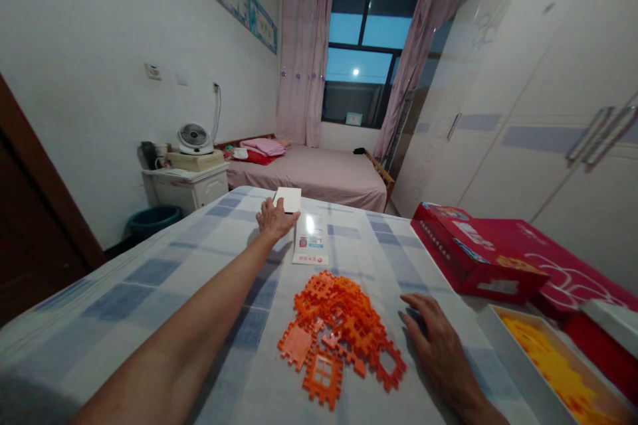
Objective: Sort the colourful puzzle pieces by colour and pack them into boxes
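Observation:
My left hand (274, 219) reaches far across the checked tablecloth (149, 279), its fingers on the near edge of a small white card or booklet (288, 199). A printed leaflet (310, 240) lies just right of that hand. A pile of orange interlocking plastic tiles (339, 329) sits in the middle of the table. My right hand (436, 345) rests flat on the cloth just right of the pile, fingers spread, holding nothing.
A red box (473, 255) and its red lid (563, 265) lie at the right. A white tray of yellow pieces (558, 372) stands at the near right. Beyond the table are a bed (319, 172), a white nightstand with a fan (194, 139), and wardrobes (523, 113).

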